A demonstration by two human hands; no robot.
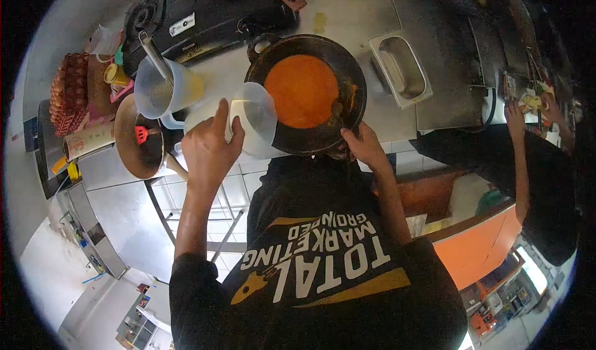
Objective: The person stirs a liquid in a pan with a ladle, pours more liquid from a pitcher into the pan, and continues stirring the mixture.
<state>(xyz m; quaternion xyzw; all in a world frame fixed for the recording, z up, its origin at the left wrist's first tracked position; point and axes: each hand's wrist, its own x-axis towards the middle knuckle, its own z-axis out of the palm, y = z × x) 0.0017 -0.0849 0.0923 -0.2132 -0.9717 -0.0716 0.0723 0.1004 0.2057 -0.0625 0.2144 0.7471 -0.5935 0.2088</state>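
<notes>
A dark wok (356, 80) holds a smooth orange mixture. My right hand (366, 146) grips the wok's near right edge, with the thumb on top and the other fingers partly hidden below. Left of the wok, a translucent plastic container (253, 117) overlaps its rim. My left hand (212, 142) is raised beside this container, index finger and thumb stretched apart and the other fingers bent; nothing visible is between them. Farther left stands a translucent jug (149, 89) with a metal whisk (158, 60) leaning in it.
A black stove (211, 24) stands behind the wok. A metal tray (402, 69) lies at its right. A brown pan (131, 148) with a red utensil (144, 134) and stacked egg trays (69, 92) are at left. Another person's hand (515, 121) is at far right.
</notes>
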